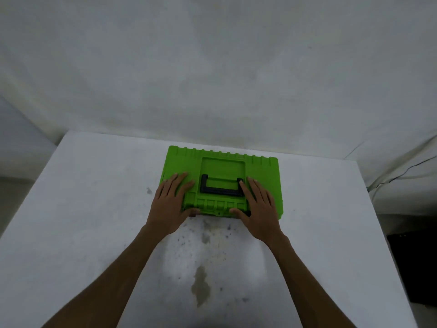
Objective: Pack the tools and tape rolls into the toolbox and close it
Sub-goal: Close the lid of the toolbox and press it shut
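Lime-green plastic toolbox [220,183] lies flat with its lid down near the far edge of a white table [94,209], roughly midway between the far corners, as a person presses both hands onto its top. No brand, label or lettering can be read anywhere on the case. The left hand [171,204] rests flat on the left part of the lid, fingers straight and spread, thumb reaching along the front edge; the right hand [256,207] mirrors it on the right part, fingers straight beside the black carry handle [221,185], thumb also at the front edge. Neither hand curls around anything. The handle lies folded flat in a rectangular recess in the middle of the lid. Ribbed notches run along the back edge, and a row of small square pockets lines the front. The palms and thumbs hide the front corners, so the latches cannot be made out, apart from a dark sliver near each thumb. The contents are out of sight. Grey-brown stains [201,285] and dark specks mark the table near its front edge, between the forearms. White sheeting [212,67] hangs behind the table; a dark object [413,268] at the right is cut off by the frame.
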